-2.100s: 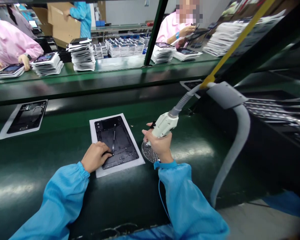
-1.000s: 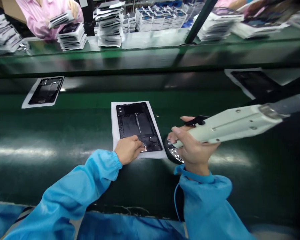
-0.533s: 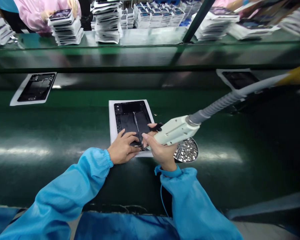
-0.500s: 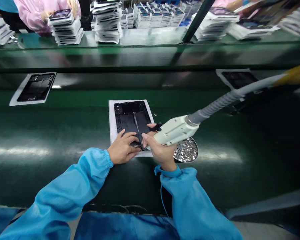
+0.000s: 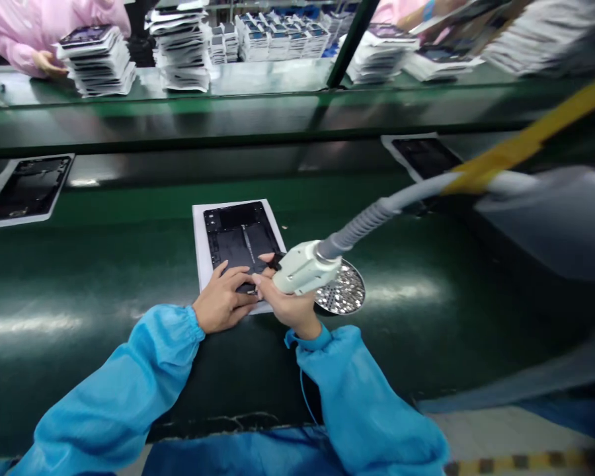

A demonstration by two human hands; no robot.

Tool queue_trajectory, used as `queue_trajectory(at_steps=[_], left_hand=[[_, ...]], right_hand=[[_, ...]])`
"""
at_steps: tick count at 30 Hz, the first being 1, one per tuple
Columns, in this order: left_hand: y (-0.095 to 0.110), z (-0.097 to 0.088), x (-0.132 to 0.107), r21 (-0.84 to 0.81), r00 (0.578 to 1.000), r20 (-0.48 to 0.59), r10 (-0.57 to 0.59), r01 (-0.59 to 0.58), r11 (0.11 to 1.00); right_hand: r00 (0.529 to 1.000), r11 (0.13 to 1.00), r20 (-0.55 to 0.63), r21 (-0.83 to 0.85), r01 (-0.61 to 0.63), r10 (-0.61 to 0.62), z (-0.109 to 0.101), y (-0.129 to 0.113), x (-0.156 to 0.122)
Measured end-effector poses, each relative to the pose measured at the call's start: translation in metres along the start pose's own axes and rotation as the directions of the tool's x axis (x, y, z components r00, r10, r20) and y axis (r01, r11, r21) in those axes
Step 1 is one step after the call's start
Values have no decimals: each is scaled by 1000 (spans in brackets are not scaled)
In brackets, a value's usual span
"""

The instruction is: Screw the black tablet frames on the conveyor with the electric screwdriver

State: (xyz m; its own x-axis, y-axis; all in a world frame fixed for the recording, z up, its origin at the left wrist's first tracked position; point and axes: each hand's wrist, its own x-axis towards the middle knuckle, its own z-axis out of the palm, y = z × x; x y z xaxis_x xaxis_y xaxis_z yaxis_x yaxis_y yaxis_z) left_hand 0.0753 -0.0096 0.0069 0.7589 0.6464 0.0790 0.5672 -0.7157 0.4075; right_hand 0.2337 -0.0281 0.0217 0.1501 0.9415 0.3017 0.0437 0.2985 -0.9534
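A black tablet housing (image 5: 240, 235) lies on a white sheet (image 5: 201, 254) in front of me, a thin pale strip running down its middle. My left hand (image 5: 223, 299) rests on its lower edge, fingers apart and tips touching it; any small part under them is hidden. My right hand (image 5: 290, 305) is wrapped round a pale green hand-held gun (image 5: 305, 268) on a hose. The gun's tip is hidden near the left fingertips, at the housing's lower right. Beside the right wrist, a round dish (image 5: 346, 287) holds many small shiny metal pieces.
A grey corrugated hose (image 5: 361, 225) with a yellow strap (image 5: 530, 149) runs up to the right. Other housings on sheets lie far left (image 5: 30, 188) and far right (image 5: 426, 157). Paper-layered stacks (image 5: 181, 49) stand on the shelf behind, with co-workers in pink sleeves (image 5: 54, 26).
The whole view has shifted, so things appear further left. Both hands stay at the housing's lower edge, and the gun and hose show at a slightly different angle.
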Motion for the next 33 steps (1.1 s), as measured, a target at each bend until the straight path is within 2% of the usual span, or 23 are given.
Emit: queue_trajectory(at_steps=[3,6,9,12,15,19,33], left_hand=[[-3,1,-2,24,999,-42,19,-18,1000],[-6,2,-2,36,995,-92,43,-40,999],[-7,3,-3,32,991,-120,57,-54,998],[-8,5,-4,38,985,-160,61,-56,998],[-9,8,-5,56,971,-233,51,-38,998],[-10,10,-5,78,946,-318,60,-37,996],[-9,8,-5,89,940,-331,80,-53,995]], right_hand=[[1000,999,10,37,-25,25,-1,-6,5],[1000,999,-8,36,-20,21,-14,-16,14],[992,999,-124,29,16,-13,-37,-22,25],[962,997,-270,49,60,-44,-60,-17,37],[945,994,-323,67,82,-57,-72,-7,44],[947,997,-314,21,76,-66,-73,-1,45],[956,999,-292,-25,22,-28,-72,6,44]])
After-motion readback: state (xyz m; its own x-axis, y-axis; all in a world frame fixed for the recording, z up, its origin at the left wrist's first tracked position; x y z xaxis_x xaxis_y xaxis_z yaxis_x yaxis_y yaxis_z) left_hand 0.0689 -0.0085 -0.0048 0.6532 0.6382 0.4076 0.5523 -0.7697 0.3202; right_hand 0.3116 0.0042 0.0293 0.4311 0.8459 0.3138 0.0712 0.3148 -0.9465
